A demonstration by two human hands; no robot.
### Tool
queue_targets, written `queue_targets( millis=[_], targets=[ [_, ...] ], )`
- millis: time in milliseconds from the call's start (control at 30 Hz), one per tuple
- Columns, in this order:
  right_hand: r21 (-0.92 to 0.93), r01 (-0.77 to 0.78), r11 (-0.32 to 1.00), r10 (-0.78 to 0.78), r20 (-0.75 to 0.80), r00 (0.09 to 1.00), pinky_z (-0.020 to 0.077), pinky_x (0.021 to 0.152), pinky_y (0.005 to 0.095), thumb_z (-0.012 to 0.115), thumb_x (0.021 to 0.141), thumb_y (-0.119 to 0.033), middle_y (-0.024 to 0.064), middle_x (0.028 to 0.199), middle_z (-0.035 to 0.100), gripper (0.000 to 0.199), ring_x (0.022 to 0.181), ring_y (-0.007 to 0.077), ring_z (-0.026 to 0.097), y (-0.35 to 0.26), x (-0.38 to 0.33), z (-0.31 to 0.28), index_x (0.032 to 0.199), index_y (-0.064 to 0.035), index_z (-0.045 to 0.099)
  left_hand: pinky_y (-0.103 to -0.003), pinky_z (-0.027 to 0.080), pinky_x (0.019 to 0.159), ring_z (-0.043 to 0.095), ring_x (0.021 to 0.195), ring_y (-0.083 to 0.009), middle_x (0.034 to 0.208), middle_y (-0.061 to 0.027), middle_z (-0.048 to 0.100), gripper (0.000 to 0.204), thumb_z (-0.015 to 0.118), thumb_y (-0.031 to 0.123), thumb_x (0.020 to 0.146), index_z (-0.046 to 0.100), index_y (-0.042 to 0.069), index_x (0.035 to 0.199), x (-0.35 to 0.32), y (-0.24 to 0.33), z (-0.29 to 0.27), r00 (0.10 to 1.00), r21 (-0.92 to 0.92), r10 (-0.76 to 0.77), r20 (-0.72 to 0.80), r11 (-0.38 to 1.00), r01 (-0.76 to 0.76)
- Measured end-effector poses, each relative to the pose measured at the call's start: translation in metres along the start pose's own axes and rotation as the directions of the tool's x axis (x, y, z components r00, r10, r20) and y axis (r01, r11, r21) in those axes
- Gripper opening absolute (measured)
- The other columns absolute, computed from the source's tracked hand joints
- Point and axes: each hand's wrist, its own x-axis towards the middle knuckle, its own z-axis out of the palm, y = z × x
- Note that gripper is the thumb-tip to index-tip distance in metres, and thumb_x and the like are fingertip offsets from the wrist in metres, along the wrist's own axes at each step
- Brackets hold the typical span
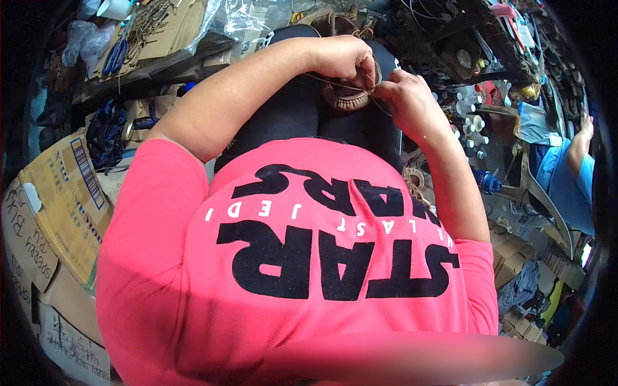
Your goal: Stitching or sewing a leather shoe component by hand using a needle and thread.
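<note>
Person w/ brown moccasin-type shoe (346,102) b/w the knees, over black trousers (293,112).
Puckered, rounded end points twd the pink shirt (309,167); long axis seems to run away from the body, far end hidden. Leathery, ridged seam, thin cord (383,109) trailing. R hand (410,101) pinches its edge; L hand (347,59) fingers closed, can't tell on what.
</note>
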Motion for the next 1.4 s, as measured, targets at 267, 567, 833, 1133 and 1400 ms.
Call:
queue_targets(
  millis=[267, 567, 833, 1133, 1400],
  targets=[
    [0.426, -0.168, 0.889, 0.215, -0.064, 0.974, 0.0469, 0.069, 0.0295, 0.066, 0.077, -0.011, 0.0109, 0.079, 0.060, 0.013, 0.075, 0.0246, 0.060, 0.018, -0.005, 0.027, 0.090, -0.0103, 0.069, -0.035, 0.047, 0.078, 0.057, 0.088, -0.0280, 0.093, -0.0099, 0.055, 0.027, 0.074, 0.014, 0.065, 0.062, 0.007, 0.089, -0.012, 0.010, 0.018, 0.857, 0.273, 0.060, -0.512, 0.957, 0.096],
    [0.776, 0.376, -0.507, 0.280, -0.265, 0.923, 0.0423, 0.085, 0.0455, 0.051, 0.092, -0.029, -0.0034, 0.079, 0.060, 0.029, 0.077, 0.0113, 0.056, 0.099, -0.135, -0.020, 0.111, -0.0085, 0.060, -0.033, 0.044, 0.061, 0.056, 0.063, -0.0195, 0.065, -0.0110, 0.059, 0.032, 0.063, 0.034, 0.082, 0.065, 0.002, 0.076, -0.137, 0.023, -0.016, 0.787, 0.149, -0.492, -0.373, 0.805, 0.574],
    [0.744, -0.496, 0.448, 0.611, 0.151, 0.777, 0.0434, 0.074, 0.0239, 0.061, 0.087, -0.024, 0.0003, 0.091, 0.064, 0.030, 0.076, 0.0074, 0.053, 0.088, -0.150, 0.004, 0.112, -0.0056, 0.063, -0.042, 0.041, 0.096, 0.059, 0.100, -0.0300, 0.090, -0.0164, 0.067, 0.032, 0.043, 0.026, 0.093, 0.062, 0.004, 0.078, -0.093, 0.036, -0.019, 0.768, -0.806, -0.247, -0.591, 0.183, -0.562],
    [-0.036, -0.466, 0.884, 0.463, -0.068, 0.884, 0.0336, 0.056, 0.0338, 0.052, 0.090, -0.033, 0.0094, 0.059, 0.052, 0.035, 0.058, 0.0264, 0.050, 0.083, -0.190, 0.034, 0.067, -0.0063, 0.056, -0.033, 0.040, 0.057, 0.039, 0.046, -0.0153, 0.050, 0.0003, 0.034, 0.042, 0.037, 0.030, 0.096, 0.035, 0.016, 0.056, -0.113, -0.016, -0.040, 0.786, -0.890, -0.446, -0.429, 0.061, -0.452],
    [0.807, -0.488, 0.331, 0.881, -0.079, 0.467, 0.0297, 0.101, 0.0287, 0.054, 0.090, -0.033, 0.0105, 0.129, 0.048, 0.046, 0.122, 0.0189, 0.043, 0.105, -0.180, -0.002, 0.126, -0.0057, 0.051, -0.035, 0.051, 0.072, 0.064, 0.077, -0.0188, 0.084, -0.0135, 0.067, 0.028, 0.051, 0.024, 0.091, 0.066, 0.001, 0.085, -0.145, -0.108, -0.087, 0.467, -0.427, -0.450, -0.761, 0.890, 0.160]
  ],
)
